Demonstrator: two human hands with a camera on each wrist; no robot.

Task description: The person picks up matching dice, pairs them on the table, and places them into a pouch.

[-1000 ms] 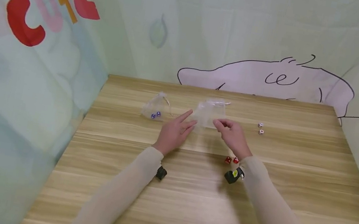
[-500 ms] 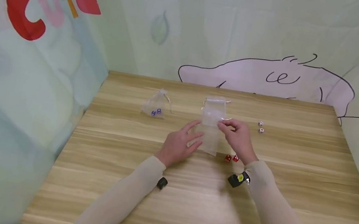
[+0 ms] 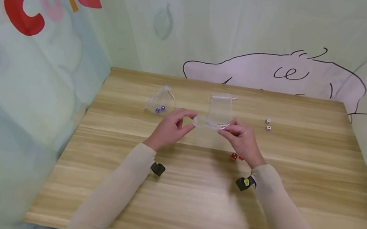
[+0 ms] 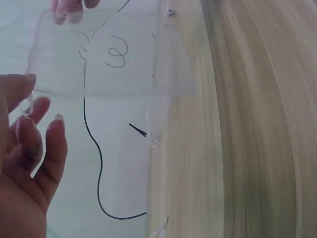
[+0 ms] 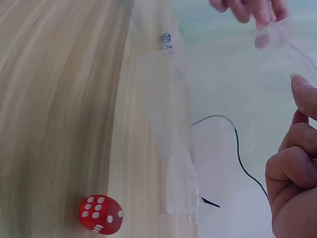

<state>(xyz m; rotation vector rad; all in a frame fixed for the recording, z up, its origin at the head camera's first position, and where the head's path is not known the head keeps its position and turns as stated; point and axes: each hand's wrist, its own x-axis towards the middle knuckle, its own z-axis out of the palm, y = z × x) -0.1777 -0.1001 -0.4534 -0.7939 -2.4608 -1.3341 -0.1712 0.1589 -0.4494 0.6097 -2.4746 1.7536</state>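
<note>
A sheer white drawstring pouch (image 3: pixel 208 124) is held up off the table between two hands. My left hand (image 3: pixel 171 128) pinches its left top corner between thumb and fingers; my right hand (image 3: pixel 244 142) pinches the right one. In the left wrist view the thin pouch (image 4: pixel 114 64) hangs spread out, see-through. Behind it, a second sheer pouch (image 3: pixel 220 106) lies flat. To the left stands a third pouch (image 3: pixel 156 103) with two blue dice (image 3: pixel 160 109) inside. Close by my right wrist are red dice (image 3: pixel 233 157), one partly hidden by that hand.
Two white dice (image 3: pixel 268 124) sit at the right rear of the wooden table (image 3: pixel 186 205). A printed cloth backdrop (image 3: pixel 141 17) rises along the back and left edges. Each wrist carries a small black camera (image 3: pixel 158 169).
The pouch has been lifted from the flat pouch behind it and turned upright. My left hand moved from spread fingers on the table to pinching its corner; my right hand kept its pinch.
</note>
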